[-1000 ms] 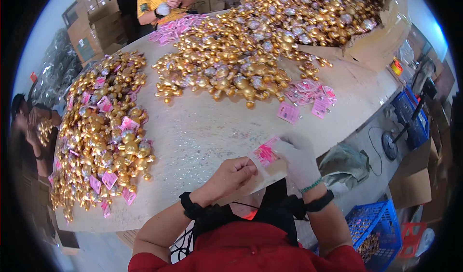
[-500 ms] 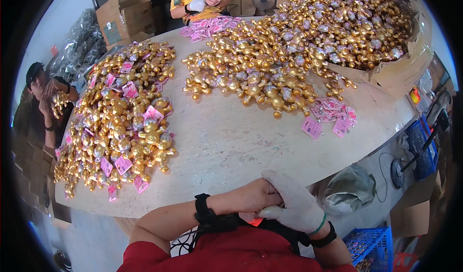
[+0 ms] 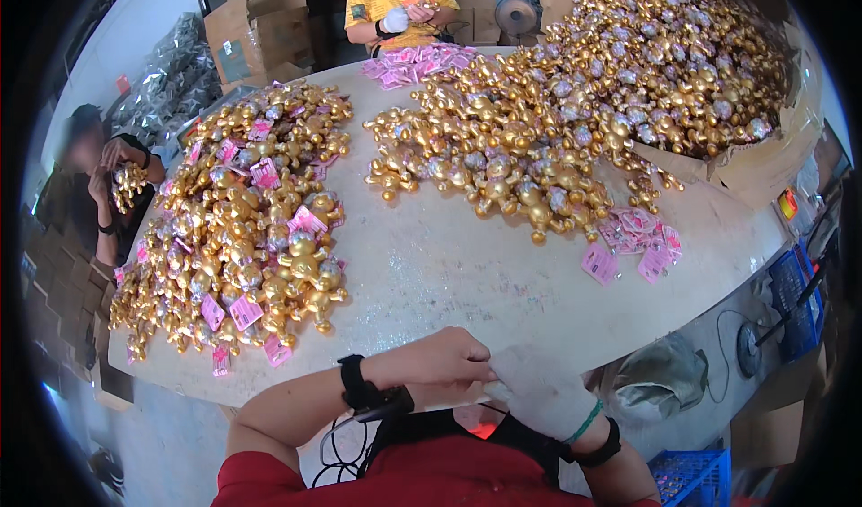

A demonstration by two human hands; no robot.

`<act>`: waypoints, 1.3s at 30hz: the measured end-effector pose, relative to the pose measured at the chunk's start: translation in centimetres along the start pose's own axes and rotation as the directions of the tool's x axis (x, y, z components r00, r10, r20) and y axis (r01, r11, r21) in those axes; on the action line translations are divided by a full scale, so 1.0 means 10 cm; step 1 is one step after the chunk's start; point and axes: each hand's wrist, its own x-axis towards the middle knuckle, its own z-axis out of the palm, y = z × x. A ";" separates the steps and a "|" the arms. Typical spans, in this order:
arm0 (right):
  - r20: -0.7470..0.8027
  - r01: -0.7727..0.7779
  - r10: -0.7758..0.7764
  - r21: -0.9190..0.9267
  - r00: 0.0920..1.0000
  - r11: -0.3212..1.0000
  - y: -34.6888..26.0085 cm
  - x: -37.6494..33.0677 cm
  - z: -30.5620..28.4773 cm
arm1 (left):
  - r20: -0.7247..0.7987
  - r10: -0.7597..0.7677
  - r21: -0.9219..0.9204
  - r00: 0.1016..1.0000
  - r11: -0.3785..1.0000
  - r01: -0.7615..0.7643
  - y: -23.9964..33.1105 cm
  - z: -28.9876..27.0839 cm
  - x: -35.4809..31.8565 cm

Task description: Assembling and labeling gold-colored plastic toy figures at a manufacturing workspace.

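My left hand (image 3: 446, 358), fingers curled, is beside my gloved right hand (image 3: 539, 387); whether they clamp something, I cannot tell. Pink cards (image 3: 600, 263) just beside the larger gold pile (image 3: 516, 152) seem light, bendy: pinch edges.

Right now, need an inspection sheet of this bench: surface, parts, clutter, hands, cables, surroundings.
Surface: pale table, flecked with small shiny specks.
Parts: gold figures heaped at left and before a torn carton at right; pink cards by the right heap, more at the far edge and among the left heap.
Clutter: grey-green sack and blue crate, lower right.
Hands: left hand bare, curled; right hand gloved, close against it; cannot tell whether anything is held.
Cables: thin cable on the floor at right.
Surroundings: two co-workers, stacked boxes, fan.
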 end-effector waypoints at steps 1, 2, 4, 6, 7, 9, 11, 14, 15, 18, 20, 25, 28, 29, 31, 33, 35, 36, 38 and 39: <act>-0.025 0.011 -0.011 0.021 1.000 1.000 0.12 -0.01 0.05 | 0.045 0.017 -0.069 0.999 0.998 -0.014 -0.01 -0.09 0.03; -0.045 0.030 -0.028 0.051 0.999 0.998 0.22 -0.01 0.10 | -0.048 0.045 0.047 0.998 0.998 -0.043 -0.05 -0.22 0.08; -0.126 -0.257 0.315 0.344 0.941 0.903 0.30 0.02 0.13 | -0.260 0.153 0.275 0.953 0.958 -0.079 -0.30 -0.66 0.27; -0.261 -0.294 0.408 0.383 0.875 0.876 0.45 0.01 0.21 | -0.483 0.121 0.301 0.868 0.953 0.035 -0.45 -1.19 0.42; -0.389 -0.220 0.314 0.266 0.866 0.938 0.56 -0.01 0.29 | -0.599 0.194 0.390 0.777 0.918 0.072 -0.59 -1.47 0.51; -0.450 -0.181 0.253 0.196 0.857 0.964 0.62 -0.04 0.37 | -0.718 0.325 0.536 0.615 0.822 0.192 -0.83 -1.96 0.59; -0.377 -0.225 0.321 0.278 0.869 0.934 0.64 -0.10 0.39 | -0.752 0.354 0.596 0.556 0.726 0.343 -0.87 -2.21 0.67; -0.421 -0.165 0.272 0.272 0.865 0.948 0.66 -0.12 0.41 | -0.785 0.268 0.567 0.559 0.674 0.473 -0.99 -2.48 0.80; -0.470 -0.111 0.202 0.214 0.859 0.970 0.60 -0.08 0.33 | -0.775 0.230 0.543 0.588 0.719 0.434 -1.13 -2.55 0.82; -0.513 -0.086 0.151 0.148 0.845 0.985 0.60 -0.04 0.32 | -0.772 0.222 0.545 0.596 0.714 0.440 -1.30 -2.51 0.92; -0.445 -0.172 0.262 0.231 0.856 0.957 0.62 -0.08 0.32 | -0.749 0.219 0.590 0.626 0.650 0.479 -1.05 -2.24 0.87; -0.436 -0.204 0.345 0.338 0.831 0.919 0.65 -0.12 0.41 | -0.662 0.146 0.552 0.735 0.759 0.346 -0.67 -1.72 0.54; -0.442 -0.199 0.325 0.308 0.836 0.931 0.59 -0.07 0.36 | -0.705 0.136 0.459 0.696 0.836 0.302 -0.73 -1.66 0.43; -0.452 -0.196 0.319 0.297 0.833 0.934 0.58 -0.04 0.33 | -0.728 0.117 0.411 0.676 0.863 0.294 -0.76 -1.69 0.44; -0.446 -0.203 0.313 0.278 0.839 0.939 0.56 -0.05 0.32 | -0.753 0.054 0.314 0.656 0.906 0.285 -0.81 -1.66 0.42; -0.423 -0.218 0.314 0.259 0.850 0.941 0.58 -0.07 0.32 | -0.752 -0.022 0.222 0.659 0.932 0.285 -0.82 -1.61 0.41; -0.457 -0.191 0.270 0.212 0.847 0.958 0.55 -0.04 0.28 | -0.729 0.049 0.323 0.683 0.904 0.280 -0.93 -1.56 0.47; -0.473 -0.175 0.245 0.189 0.846 0.966 0.53 -0.02 0.28 | -0.717 0.082 0.370 0.693 0.886 0.279 -0.98 -1.54 0.47; -0.459 -0.177 0.280 0.255 0.843 0.951 0.52 -0.04 0.29 | -0.722 0.015 0.262 0.692 0.931 0.254 -0.96 -1.47 0.43; -0.451 -0.180 0.298 0.285 0.841 0.941 0.53 -0.06 0.29 | -0.720 -0.017 0.206 0.694 0.949 0.238 -0.89 -1.42 0.40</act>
